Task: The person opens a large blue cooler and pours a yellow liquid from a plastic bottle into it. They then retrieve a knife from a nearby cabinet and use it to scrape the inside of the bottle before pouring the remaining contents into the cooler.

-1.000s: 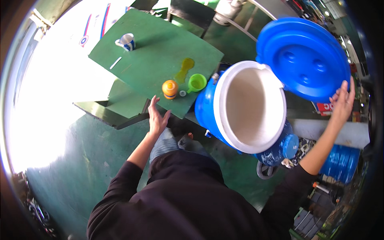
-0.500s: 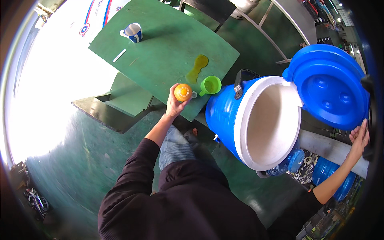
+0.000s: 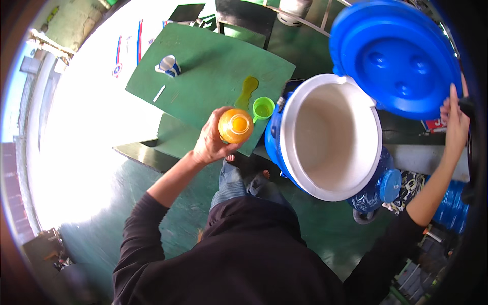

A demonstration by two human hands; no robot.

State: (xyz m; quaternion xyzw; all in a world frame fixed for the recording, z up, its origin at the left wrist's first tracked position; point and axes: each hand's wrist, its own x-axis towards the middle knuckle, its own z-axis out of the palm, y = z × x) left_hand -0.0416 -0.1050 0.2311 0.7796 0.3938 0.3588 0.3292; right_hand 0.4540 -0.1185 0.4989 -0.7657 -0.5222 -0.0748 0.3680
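My left hand is wrapped round a bottle of orange liquid, which I see end-on above the table's near edge. Beside it, a green cup stands at the table's right corner, with a yellowish puddle close by. A large blue insulated barrel stands to the right, its white inside exposed. Its round blue lid is swung up on the far right side. At the lid's outer edge, my right hand grips the rim with its fingers.
The green table also bears a blue-and-white mug and a small white strip. A dark bench sits at its near left. Below the barrel are blue water jugs and a grey beam. Chairs stand behind.
The bottle in my left hand is nearer and appears larger. My right hand and the lid are higher in the picture. The whole view has shifted, showing more of the barrel's inside.
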